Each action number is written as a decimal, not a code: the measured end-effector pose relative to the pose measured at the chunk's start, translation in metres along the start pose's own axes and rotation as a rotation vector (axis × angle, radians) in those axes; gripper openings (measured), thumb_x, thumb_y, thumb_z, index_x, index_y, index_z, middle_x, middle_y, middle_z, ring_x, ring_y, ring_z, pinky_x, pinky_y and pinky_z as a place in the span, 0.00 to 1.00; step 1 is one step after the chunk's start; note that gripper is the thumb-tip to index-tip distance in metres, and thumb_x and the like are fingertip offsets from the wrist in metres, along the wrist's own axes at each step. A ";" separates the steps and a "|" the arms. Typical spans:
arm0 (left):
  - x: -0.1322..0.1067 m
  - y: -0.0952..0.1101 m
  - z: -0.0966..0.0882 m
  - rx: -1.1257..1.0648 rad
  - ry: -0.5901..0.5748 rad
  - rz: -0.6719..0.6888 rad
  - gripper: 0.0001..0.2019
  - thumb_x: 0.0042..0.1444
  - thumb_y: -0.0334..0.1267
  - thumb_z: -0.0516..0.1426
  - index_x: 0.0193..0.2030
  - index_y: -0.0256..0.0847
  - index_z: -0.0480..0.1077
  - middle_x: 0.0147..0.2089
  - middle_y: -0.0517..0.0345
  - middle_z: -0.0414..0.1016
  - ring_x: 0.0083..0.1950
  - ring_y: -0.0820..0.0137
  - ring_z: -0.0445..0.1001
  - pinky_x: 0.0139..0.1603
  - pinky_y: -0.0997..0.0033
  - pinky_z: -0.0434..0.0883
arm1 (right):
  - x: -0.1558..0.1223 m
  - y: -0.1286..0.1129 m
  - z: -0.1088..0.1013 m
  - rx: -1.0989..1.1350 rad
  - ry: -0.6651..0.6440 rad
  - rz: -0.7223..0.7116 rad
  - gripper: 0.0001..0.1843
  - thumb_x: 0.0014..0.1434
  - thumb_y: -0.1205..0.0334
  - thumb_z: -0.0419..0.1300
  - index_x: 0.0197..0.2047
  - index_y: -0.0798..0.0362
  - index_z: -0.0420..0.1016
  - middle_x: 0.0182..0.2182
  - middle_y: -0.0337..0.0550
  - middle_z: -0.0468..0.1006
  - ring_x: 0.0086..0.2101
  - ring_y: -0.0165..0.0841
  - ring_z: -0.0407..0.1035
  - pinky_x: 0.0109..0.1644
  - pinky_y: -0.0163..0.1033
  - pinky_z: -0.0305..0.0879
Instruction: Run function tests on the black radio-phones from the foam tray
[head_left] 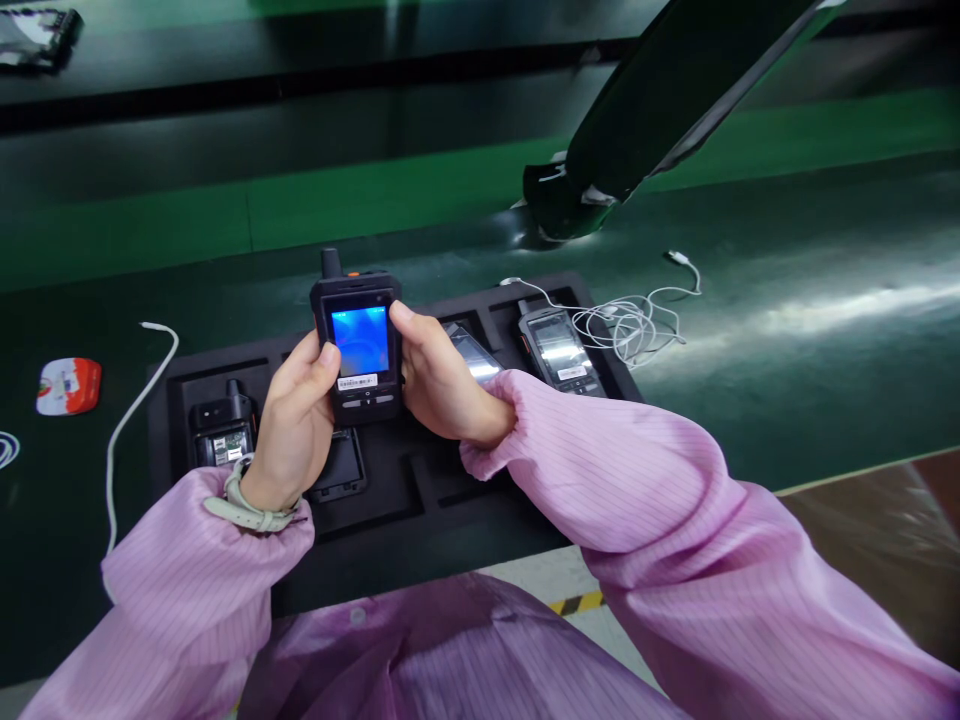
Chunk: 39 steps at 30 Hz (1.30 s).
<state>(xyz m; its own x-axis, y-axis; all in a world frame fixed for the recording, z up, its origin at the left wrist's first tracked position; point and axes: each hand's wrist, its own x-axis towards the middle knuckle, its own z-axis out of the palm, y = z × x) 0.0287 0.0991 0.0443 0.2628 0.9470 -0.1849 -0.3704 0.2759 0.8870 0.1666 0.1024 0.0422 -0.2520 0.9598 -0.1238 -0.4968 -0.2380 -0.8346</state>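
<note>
Between both hands is a black handheld radio [365,325] with a stubby antenna, an orange top button and a lit blue screen. My left hand [296,410] grips its left side, the thumb at the screen's lower left edge. On the opposite side my right hand [439,375] is closed round the radio, thumb near the screen's upper right corner. Below them lies a black foam tray [442,515]. In it sit another radio [559,345] with a dark screen at the right, an opened radio [225,430] at the left, and a black cover-like part [341,465] partly hidden by my left hand.
A coiled white cable [626,325] lies over the tray's right end. Another white cable [124,430] runs along the left, near a red and white object [69,386]. A dark slanted post [637,120] rises behind the tray from the green table [787,340].
</note>
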 end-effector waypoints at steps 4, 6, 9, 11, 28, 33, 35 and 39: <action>0.000 0.000 0.001 -0.013 0.000 -0.003 0.13 0.66 0.42 0.59 0.53 0.42 0.79 0.57 0.52 0.82 0.66 0.55 0.75 0.65 0.58 0.74 | -0.001 -0.002 0.001 0.018 0.000 0.026 0.28 0.68 0.43 0.48 0.65 0.48 0.67 0.51 0.43 0.81 0.61 0.41 0.71 0.64 0.49 0.72; 0.000 0.000 0.001 -0.016 0.010 -0.007 0.12 0.66 0.41 0.59 0.52 0.42 0.79 0.56 0.52 0.82 0.66 0.55 0.75 0.65 0.58 0.74 | -0.001 -0.003 0.002 0.013 0.004 0.051 0.29 0.67 0.41 0.48 0.63 0.47 0.70 0.50 0.44 0.82 0.60 0.42 0.72 0.62 0.50 0.74; 0.000 0.002 0.002 -0.013 0.016 -0.007 0.11 0.65 0.41 0.59 0.50 0.42 0.80 0.56 0.52 0.83 0.67 0.55 0.74 0.65 0.57 0.74 | -0.001 -0.003 0.003 0.006 0.013 0.082 0.30 0.67 0.39 0.47 0.61 0.48 0.73 0.48 0.45 0.83 0.59 0.44 0.72 0.60 0.52 0.75; 0.000 0.002 0.003 -0.011 0.013 -0.006 0.11 0.66 0.41 0.59 0.50 0.42 0.80 0.56 0.52 0.82 0.67 0.55 0.74 0.65 0.57 0.74 | -0.001 -0.004 0.003 0.001 0.019 0.092 0.30 0.67 0.39 0.47 0.60 0.47 0.74 0.47 0.44 0.83 0.59 0.44 0.73 0.59 0.52 0.76; -0.001 0.002 0.002 -0.009 0.015 -0.008 0.12 0.65 0.43 0.60 0.50 0.42 0.79 0.57 0.51 0.82 0.66 0.55 0.75 0.64 0.58 0.75 | -0.002 -0.003 0.002 0.022 -0.030 0.061 0.31 0.67 0.39 0.49 0.63 0.47 0.72 0.49 0.43 0.82 0.61 0.42 0.71 0.64 0.51 0.73; -0.001 0.001 0.001 -0.003 0.006 -0.016 0.13 0.65 0.44 0.60 0.52 0.42 0.78 0.57 0.50 0.82 0.64 0.54 0.77 0.63 0.57 0.76 | -0.002 -0.003 0.001 0.018 -0.034 0.047 0.29 0.68 0.40 0.46 0.63 0.44 0.71 0.53 0.40 0.81 0.63 0.39 0.69 0.67 0.52 0.69; -0.001 0.000 0.001 -0.006 0.004 -0.016 0.14 0.65 0.43 0.60 0.53 0.41 0.78 0.58 0.50 0.82 0.64 0.55 0.77 0.62 0.58 0.76 | -0.002 -0.004 0.001 0.020 -0.041 0.044 0.29 0.69 0.41 0.45 0.63 0.45 0.71 0.54 0.40 0.80 0.63 0.39 0.69 0.67 0.50 0.69; -0.001 0.001 0.001 -0.028 0.004 -0.017 0.13 0.66 0.42 0.60 0.52 0.41 0.78 0.57 0.51 0.82 0.64 0.56 0.77 0.63 0.60 0.75 | -0.002 -0.003 0.001 0.021 -0.036 0.034 0.28 0.69 0.43 0.45 0.65 0.47 0.67 0.55 0.41 0.79 0.63 0.38 0.69 0.66 0.47 0.70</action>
<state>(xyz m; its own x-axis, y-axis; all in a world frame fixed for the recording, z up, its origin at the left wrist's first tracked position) 0.0290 0.0980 0.0464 0.2655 0.9428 -0.2017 -0.3911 0.2965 0.8713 0.1678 0.1009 0.0454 -0.2985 0.9452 -0.1324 -0.5044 -0.2740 -0.8188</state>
